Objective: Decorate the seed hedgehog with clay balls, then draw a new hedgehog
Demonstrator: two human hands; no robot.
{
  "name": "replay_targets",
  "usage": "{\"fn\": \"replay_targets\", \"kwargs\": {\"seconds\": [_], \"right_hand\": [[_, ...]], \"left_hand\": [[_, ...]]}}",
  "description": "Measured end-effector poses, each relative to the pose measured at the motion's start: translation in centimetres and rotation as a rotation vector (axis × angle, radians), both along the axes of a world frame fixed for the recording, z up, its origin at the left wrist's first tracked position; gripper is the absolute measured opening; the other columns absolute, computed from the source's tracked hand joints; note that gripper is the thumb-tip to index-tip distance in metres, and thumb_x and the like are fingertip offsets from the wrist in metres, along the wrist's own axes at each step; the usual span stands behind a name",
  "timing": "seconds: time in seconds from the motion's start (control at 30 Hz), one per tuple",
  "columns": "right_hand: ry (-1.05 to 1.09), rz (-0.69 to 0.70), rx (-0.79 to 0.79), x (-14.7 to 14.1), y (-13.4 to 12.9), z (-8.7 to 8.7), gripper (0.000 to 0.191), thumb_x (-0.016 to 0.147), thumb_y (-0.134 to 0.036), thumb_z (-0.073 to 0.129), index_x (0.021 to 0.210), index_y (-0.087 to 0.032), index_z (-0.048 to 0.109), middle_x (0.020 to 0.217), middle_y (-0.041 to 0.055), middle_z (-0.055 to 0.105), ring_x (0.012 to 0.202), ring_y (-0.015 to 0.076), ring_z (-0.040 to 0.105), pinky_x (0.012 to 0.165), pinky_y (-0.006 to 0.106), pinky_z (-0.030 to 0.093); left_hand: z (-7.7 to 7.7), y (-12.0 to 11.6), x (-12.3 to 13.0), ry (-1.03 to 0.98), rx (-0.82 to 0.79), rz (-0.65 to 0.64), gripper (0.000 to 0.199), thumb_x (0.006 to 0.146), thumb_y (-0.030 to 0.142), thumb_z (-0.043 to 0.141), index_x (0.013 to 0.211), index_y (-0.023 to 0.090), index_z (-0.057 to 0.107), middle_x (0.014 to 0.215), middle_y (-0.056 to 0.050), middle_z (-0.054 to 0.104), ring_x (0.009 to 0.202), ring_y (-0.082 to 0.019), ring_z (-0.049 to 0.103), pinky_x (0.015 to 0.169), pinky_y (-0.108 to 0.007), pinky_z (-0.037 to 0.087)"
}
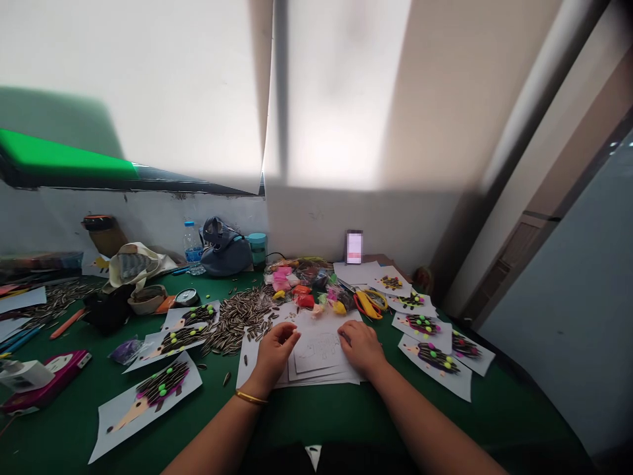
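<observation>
A stack of white paper (pixel 324 377) lies in front of me, and its top sheet (pixel 316 330) bears a faint pencil outline. At its left side, my left hand (pixel 275 355) is closed in a pinch, a tiny pale bit (pixel 295 330) showing at the fingertips; its kind is unclear. My right hand (pixel 363 346) rests on the right edge of the sheets with its fingers curled in. Whatever it may hold is hidden. Bagged coloured modelling clay (pixel 305 301) lies just beyond the paper. A heap of sunflower seeds (pixel 237 320) spreads to the left.
Finished-looking hedgehog cards lie at left (pixel 148 402) and right (pixel 435 366). Yellow-handled scissors (pixel 368 305) sit behind my right hand. A phone (pixel 354 247) stands by the wall. A water bottle (pixel 193 251), blue bag (pixel 225 254) and magenta power strip (pixel 62 369) are leftward.
</observation>
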State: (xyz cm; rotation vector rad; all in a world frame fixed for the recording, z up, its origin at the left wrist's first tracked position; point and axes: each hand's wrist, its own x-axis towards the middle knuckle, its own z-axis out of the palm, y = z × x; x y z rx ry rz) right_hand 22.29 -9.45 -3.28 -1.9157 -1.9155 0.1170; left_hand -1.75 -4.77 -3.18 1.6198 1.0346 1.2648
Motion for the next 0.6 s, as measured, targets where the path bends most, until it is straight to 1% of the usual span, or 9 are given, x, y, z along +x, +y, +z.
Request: {"fn": "replay_targets", "kwargs": {"seconds": [0.1,0.17,0.27,0.33,0.37,0.43,0.5,0.53,0.6], "right_hand": [[-0.001,-0.004,0.001,-0.05,-0.05,0.06,0.020,0.088,-0.024,0.050,0.100,-0.026,0.066,0.111,0.0030,0.063,0.106,0.0185,0.052,0.093,0.033,0.031],[0.003,-0.006,0.004,-0.08,-0.09,0.12,0.020,0.088,-0.023,0.050,0.100,-0.025,0.066,0.110,0.0029,0.063,0.106,0.0182,0.052,0.093,0.032,0.031],[0.016,0.001,0.018,-0.10,-0.14,0.23,0.020,0.087,-0.022,0.050,0.098,-0.025,0.066,0.108,0.0028,0.064,0.105,0.0181,0.052,0.093,0.032,0.031],[0.028,0.005,0.023,-0.09,-0.13,0.28,0.020,0.087,-0.022,0.050,0.098,-0.025,0.066,0.107,0.0027,0.064,0.104,0.0182,0.052,0.092,0.032,0.031],[0.032,0.007,0.022,-0.08,-0.13,0.28,0.020,0.087,-0.022,0.050,0.097,-0.025,0.066,0.107,0.0027,0.064,0.104,0.0182,0.053,0.091,0.032,0.032],[0.035,0.010,0.021,-0.06,-0.11,0.24,0.020,0.088,-0.023,0.050,0.097,-0.025,0.066,0.107,0.0029,0.064,0.103,0.0182,0.053,0.091,0.032,0.032],[0.032,0.008,0.026,-0.06,-0.10,0.16,0.020,0.087,-0.022,0.050,0.097,-0.025,0.066,0.107,0.0032,0.064,0.104,0.0185,0.053,0.091,0.032,0.032],[0.030,0.008,0.029,-0.06,-0.10,0.12,0.020,0.087,-0.022,0.050,0.097,-0.025,0.066,0.108,0.0034,0.064,0.104,0.0187,0.052,0.091,0.032,0.031],[0.028,0.005,0.035,-0.06,-0.10,0.05,0.020,0.087,-0.022,0.050,0.097,-0.025,0.066,0.108,0.0038,0.064,0.105,0.0191,0.052,0.091,0.032,0.031]], "left_hand": [[0.17,-0.03,-0.16,0.077,0.079,0.027,0.032,0.077,0.043,0.066,0.097,0.020,0.069,0.088,-0.005,0.068,0.080,-0.018,0.063,0.072,-0.029,0.050],[0.29,-0.06,-0.24,0.076,0.071,0.030,0.032,0.077,0.044,0.065,0.097,0.019,0.068,0.088,-0.005,0.067,0.079,-0.018,0.062,0.072,-0.028,0.050],[0.31,-0.13,-0.33,0.100,0.028,0.010,0.032,0.080,0.049,0.061,0.083,0.017,0.066,0.071,-0.002,0.064,0.067,-0.016,0.059,0.063,-0.027,0.048],[0.21,-0.15,-0.36,0.132,0.034,0.002,0.034,0.083,0.050,0.057,0.077,0.018,0.065,0.063,-0.001,0.061,0.063,-0.016,0.058,0.061,-0.026,0.046],[0.14,-0.13,-0.35,0.128,0.040,-0.001,0.033,0.083,0.049,0.056,0.079,0.018,0.065,0.065,-0.001,0.062,0.064,-0.016,0.059,0.062,-0.026,0.047],[0.02,-0.07,-0.27,0.085,0.042,0.001,0.031,0.081,0.047,0.059,0.090,0.017,0.067,0.076,-0.003,0.067,0.072,-0.018,0.063,0.068,-0.028,0.050],[-0.01,0.00,-0.19,0.047,0.042,0.016,0.035,0.079,0.044,0.062,0.101,0.017,0.066,0.086,-0.005,0.069,0.079,-0.019,0.065,0.073,-0.030,0.051],[0.02,0.03,-0.17,0.045,0.047,0.030,0.037,0.079,0.044,0.062,0.104,0.017,0.066,0.088,-0.006,0.069,0.080,-0.019,0.065,0.074,-0.031,0.051],[0.16,0.03,-0.19,0.071,0.068,0.049,0.037,0.082,0.045,0.057,0.105,0.017,0.067,0.084,-0.005,0.068,0.077,-0.019,0.064,0.072,-0.030,0.050]]}}
